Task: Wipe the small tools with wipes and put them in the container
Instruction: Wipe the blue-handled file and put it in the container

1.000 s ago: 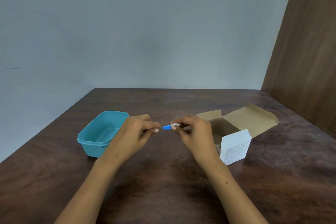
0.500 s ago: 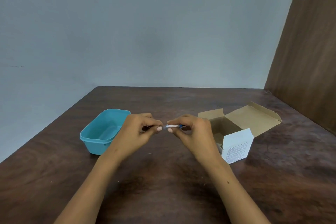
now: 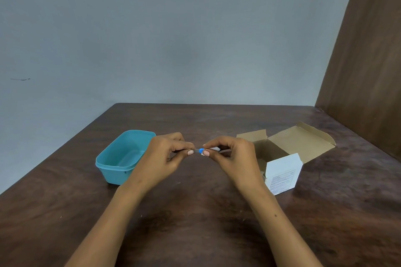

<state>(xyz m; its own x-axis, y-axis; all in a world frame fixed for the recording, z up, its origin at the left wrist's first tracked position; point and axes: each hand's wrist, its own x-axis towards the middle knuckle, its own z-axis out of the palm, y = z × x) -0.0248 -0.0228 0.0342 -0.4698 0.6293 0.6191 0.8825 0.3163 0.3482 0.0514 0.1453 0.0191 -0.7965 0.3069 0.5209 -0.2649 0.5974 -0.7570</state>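
Above the middle of the table my left hand (image 3: pixel 168 155) pinches one end of a small tool (image 3: pixel 200 150) with a blue section. My right hand (image 3: pixel 234 154) pinches a white wipe (image 3: pixel 214 148) wrapped around the tool's other end. Only a short blue and grey stretch of the tool shows between my fingertips. A teal plastic container (image 3: pixel 121 158) stands open just left of my left hand; nothing shows in the part of its inside that I can see.
An open cardboard box (image 3: pixel 290 143) with a white printed front flap (image 3: pixel 282 174) sits right of my right hand. The dark wooden table (image 3: pixel 195 212) meets a grey wall behind and a brown wooden panel (image 3: pixel 368 60) on the right.
My right hand slid the wipe along the tool toward my left hand and back out, so the blue section was covered and now shows again. Both hands stayed in place.
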